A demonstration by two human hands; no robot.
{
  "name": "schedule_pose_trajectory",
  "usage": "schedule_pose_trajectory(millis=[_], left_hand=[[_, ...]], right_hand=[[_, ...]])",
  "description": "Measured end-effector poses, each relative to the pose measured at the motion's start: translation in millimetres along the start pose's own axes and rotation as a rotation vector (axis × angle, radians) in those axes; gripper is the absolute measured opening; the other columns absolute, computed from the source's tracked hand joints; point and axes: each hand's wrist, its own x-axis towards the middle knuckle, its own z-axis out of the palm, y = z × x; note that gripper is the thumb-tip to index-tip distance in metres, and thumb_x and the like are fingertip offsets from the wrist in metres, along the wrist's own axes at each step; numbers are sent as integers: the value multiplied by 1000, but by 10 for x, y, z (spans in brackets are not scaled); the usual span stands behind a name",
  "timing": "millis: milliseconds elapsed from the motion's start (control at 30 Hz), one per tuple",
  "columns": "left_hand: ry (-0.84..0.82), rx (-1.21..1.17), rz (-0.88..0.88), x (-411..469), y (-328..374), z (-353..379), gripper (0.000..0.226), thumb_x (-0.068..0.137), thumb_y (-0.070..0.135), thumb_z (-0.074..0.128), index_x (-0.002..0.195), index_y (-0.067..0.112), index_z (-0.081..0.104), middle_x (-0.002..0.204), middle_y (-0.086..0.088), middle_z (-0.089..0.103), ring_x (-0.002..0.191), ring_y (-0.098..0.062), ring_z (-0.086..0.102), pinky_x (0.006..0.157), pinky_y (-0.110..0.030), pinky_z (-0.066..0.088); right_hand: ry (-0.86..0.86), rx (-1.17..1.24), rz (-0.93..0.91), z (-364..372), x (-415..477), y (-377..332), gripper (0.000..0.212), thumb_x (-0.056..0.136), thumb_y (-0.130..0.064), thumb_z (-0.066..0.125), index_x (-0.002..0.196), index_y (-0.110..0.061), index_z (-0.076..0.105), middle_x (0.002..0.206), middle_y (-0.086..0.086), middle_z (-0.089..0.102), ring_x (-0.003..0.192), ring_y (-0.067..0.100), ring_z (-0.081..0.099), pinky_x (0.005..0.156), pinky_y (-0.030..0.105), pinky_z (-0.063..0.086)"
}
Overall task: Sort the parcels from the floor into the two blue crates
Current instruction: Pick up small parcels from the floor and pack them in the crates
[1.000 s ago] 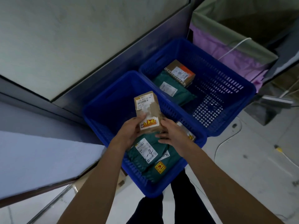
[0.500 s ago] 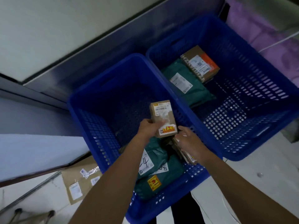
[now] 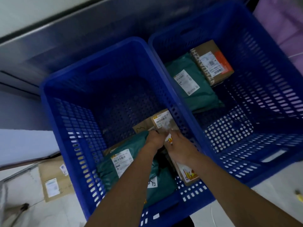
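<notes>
In left crate (image 3: pixel 78 128), small brown box (image 3: pixel 161 119), white barcode label, clasped at near end by left grip (image 3: pixel 155 140) and right grip (image 3: pixel 179 145).

Head camera looks steeply down over nearby crates (image 3: pixel 73 128).

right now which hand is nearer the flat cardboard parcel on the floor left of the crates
Left. Both hands hold the small box inside the left crate; the left hand is right of the floor parcel across the crate wall, the right hand beside it, farther right.
</notes>
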Motion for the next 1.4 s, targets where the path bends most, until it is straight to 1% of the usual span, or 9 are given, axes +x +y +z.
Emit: schedule_pose_trajectory(millis=[233,367,467,633,733,833,1033,1233,1400], left_hand=[[-31,411,32,83,67,33,46,103,37,47,143,16,51,143,-8,54,123,-27,56,94,-28,47],[-49,462,28,96,91,74,43,101,32,46,138,11,56,135,-12,61,114,-27,61,78,-26,46],[-57,453,30,22,104,57,44,99,29,45,135,5,57,132,-16,62,116,-31,61,88,-31,51],[-62,361,63,-263,53,-67,39,94,37,46,107,7,67,109,-12,71,93,-25,67,80,-34,58],[-73,332,78,-530,73,-220,22,99,25,51,82,13,58,78,-2,60,75,-15,56,57,-23,45],[-66,356,112,-815,95,-476,33,94,19,53,61,15,49,65,-2,49,62,-16,46,59,-26,35],[-66,453,153,-1471,84,-1065,34,96,22,54,65,13,44,68,-4,43,61,-16,41,57,-27,31],[-85,431,188,-2151,-81,-1522,24,95,29,56,75,17,49,91,-9,52,84,-20,52,70,-34,39],[-89,398,212,-2660,-342,-1856,20,100,28,56,95,8,59,96,-11,60,87,-24,62,75,-39,54]], right_hand=[[-87,-86,53,14,186,68,62,107,-26,37,162,-12,12,168,7,15,150,27,25,117,34,27],[-57,-132,67,51,224,53,60,104,-22,41,159,-9,20,163,10,26,145,27,34,114,33,31],[-15,-186,63,98,197,37,56,102,-22,43,154,-8,28,157,12,36,139,28,41,112,35,37],[-17,-222,63,140,-7,-182,56,98,-22,49,149,-7,32,148,16,44,134,30,44,108,39,41],[-23,-197,94,124,-204,-384,54,98,-22,48,148,-5,34,146,18,43,131,32,45,104,42,44],[-7,-204,91,89,-442,-608,49,100,-22,47,143,-3,36,143,19,45,129,34,47,99,43,45],[76,-97,132,125,-1047,-1007,56,103,-27,46,151,-2,30,147,20,42,128,36,49,97,42,45],[141,127,114,306,-1699,-1230,21,103,-28,45,99,-8,51,85,6,51,80,25,53,66,36,43],[110,114,116,494,-2128,-1292,22,103,-30,44,90,-12,45,77,6,37,68,21,38,65,35,28]])
